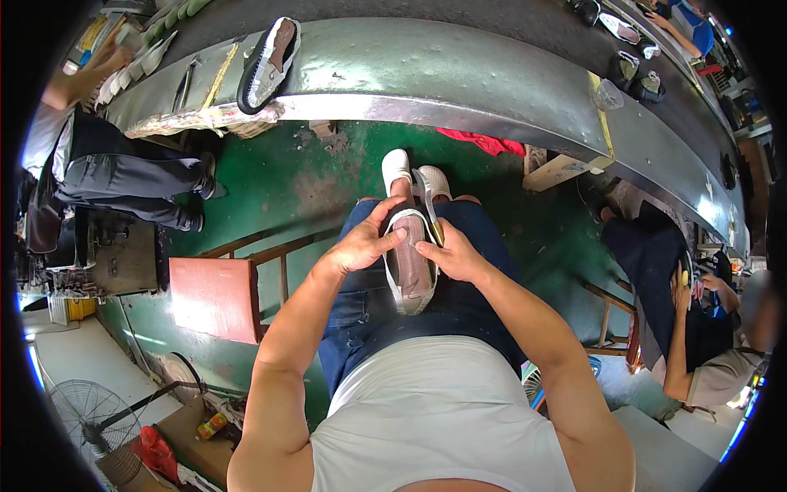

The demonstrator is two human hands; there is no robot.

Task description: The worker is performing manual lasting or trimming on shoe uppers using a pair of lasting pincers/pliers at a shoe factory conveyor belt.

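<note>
Over my lap an unfinished shoe on a last (410, 266) lies with its brownish underside up and its white edge folded round the rim. My left hand (365, 243) grips its left side, thumb across the underside. On the other side my right hand (453, 252) is closed round the edge, thumb pressed on the underside. A slim yellowish piece (440, 232) shows by the right fingers; I cannot tell what it is. Beyond it a pale curved strip (425, 190) stands up beside the toes of my white shoes.
A metal-topped bench (393, 61) crosses in front, bearing another unfinished shoe (269, 67) and a dark hand tool (187, 84). Left stands a reddish stool (213, 297); a fan (94, 418) is lower left. Co-workers sit at left (123, 176) and right (709, 361).
</note>
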